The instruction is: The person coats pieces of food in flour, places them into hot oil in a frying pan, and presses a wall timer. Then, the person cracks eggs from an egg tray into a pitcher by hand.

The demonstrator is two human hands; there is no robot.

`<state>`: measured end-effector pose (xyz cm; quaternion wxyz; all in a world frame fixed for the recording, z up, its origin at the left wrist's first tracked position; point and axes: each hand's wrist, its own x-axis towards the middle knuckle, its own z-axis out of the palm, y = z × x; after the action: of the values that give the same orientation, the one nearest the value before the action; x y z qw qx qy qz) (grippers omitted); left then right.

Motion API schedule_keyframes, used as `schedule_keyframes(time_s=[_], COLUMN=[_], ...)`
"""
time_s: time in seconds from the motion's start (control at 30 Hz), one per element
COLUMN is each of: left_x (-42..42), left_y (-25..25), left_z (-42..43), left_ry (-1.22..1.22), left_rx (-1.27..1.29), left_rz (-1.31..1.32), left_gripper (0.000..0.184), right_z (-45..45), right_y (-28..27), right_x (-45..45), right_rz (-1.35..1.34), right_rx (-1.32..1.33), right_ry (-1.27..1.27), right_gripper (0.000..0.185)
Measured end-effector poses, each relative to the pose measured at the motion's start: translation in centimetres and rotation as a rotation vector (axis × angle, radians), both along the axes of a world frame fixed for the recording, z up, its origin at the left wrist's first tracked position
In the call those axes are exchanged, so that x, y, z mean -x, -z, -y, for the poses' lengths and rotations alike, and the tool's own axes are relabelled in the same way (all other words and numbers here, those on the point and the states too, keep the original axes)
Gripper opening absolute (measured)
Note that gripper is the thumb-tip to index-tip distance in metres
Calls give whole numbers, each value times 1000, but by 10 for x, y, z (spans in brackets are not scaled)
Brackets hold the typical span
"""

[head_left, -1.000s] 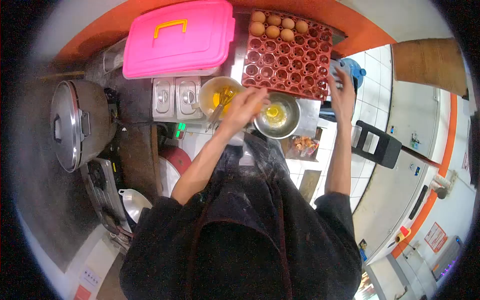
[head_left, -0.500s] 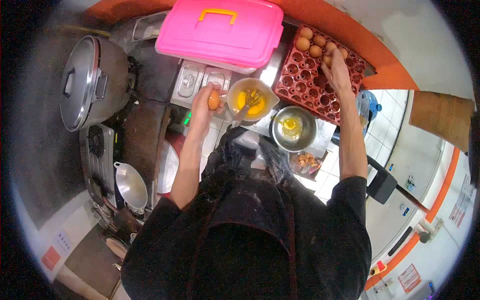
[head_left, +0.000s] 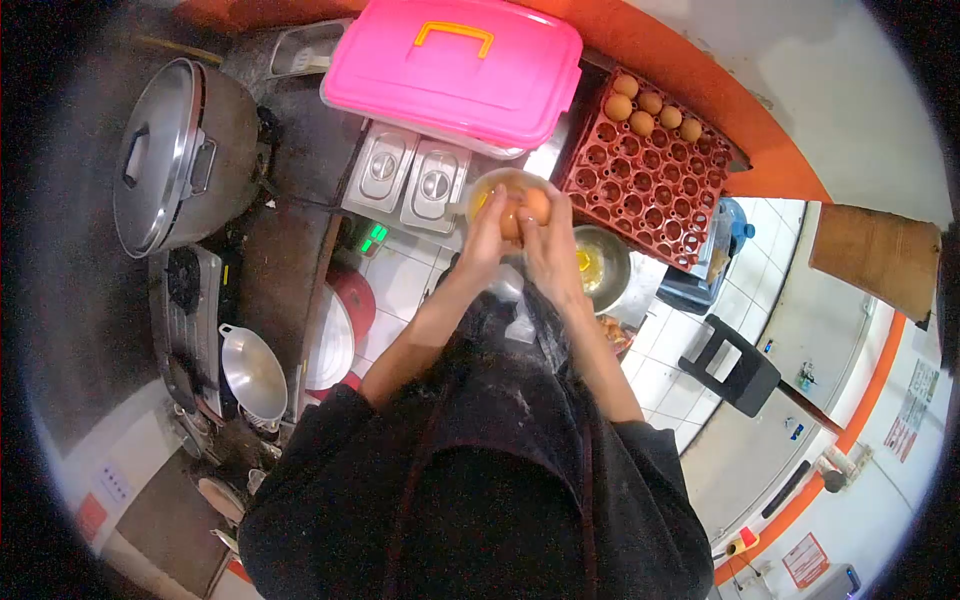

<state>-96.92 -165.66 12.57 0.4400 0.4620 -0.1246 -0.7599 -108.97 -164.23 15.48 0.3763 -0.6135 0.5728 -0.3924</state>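
My left hand (head_left: 485, 240) is closed around a brown egg (head_left: 511, 222), its fingers partly covering it. Right beside it, my right hand (head_left: 555, 260) grips another brown egg (head_left: 538, 206). Both hands meet over the pale mixing bowl (head_left: 480, 185), which they largely hide; a little yellow egg shows inside it. To the right and partly behind my right arm stands a metal bowl (head_left: 618, 262) with raw egg in it. The red egg tray (head_left: 655, 190) lies at the upper right, with several brown eggs (head_left: 641, 123) in its far cups.
A pink lidded box (head_left: 450, 80) stands behind lidded steel containers (head_left: 435, 185). At the left are a large lidded pot (head_left: 190, 160), a stove (head_left: 185, 290) and a wok (head_left: 253, 372). Eggshells (head_left: 613, 330) lie below the metal bowl. A green-lit display (head_left: 374, 238) shows nearby.
My right hand has left the egg tray with an egg and come to the mixing bowl. My left hand has moved right with its egg to join it. The view has shifted slightly.
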Motion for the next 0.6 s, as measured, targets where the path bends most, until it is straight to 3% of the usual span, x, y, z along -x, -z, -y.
schedule_keyframes(time_s=[0.03,0.17,0.2,0.3,0.33,0.37,0.43,0.47,0.53,0.6], left_x=[-6,-1,2,-7,-12,-21,-36,-37,-39,-40], left_y=[7,-1,-6,-1,3,7,-15,-13,-10,-11], left_z=[4,8,7,10,13,11,18,21,26,30], left_ry=[-2,50,27,65,72,73,370,371,381,437], left_rx=[8,80,61,140,153,148,165,168,759,785], left_rz=[0,173,235,68,50,48,309,309,600,619], left_gripper=[44,44,43,44,42,42,43,43,46,43], right_z=[4,0,-1,4,5,4,10,12,15,17], right_y=[-3,-24,-6,-3,-19,-12,9,14,14,14], right_x=[1,-6,-7,-2,-2,2,18,24,33,34], right_rz=[118,59,-34,44,261,260,600,579,514,447], right_rx=[-146,-104,27,-136,-210,-215,-357,-372,-404,-436], right_ry=[56,130,-48,-9,49,51,96,59,-13,-83], right_gripper=[45,49,48,48,50,50,50,49,48,47])
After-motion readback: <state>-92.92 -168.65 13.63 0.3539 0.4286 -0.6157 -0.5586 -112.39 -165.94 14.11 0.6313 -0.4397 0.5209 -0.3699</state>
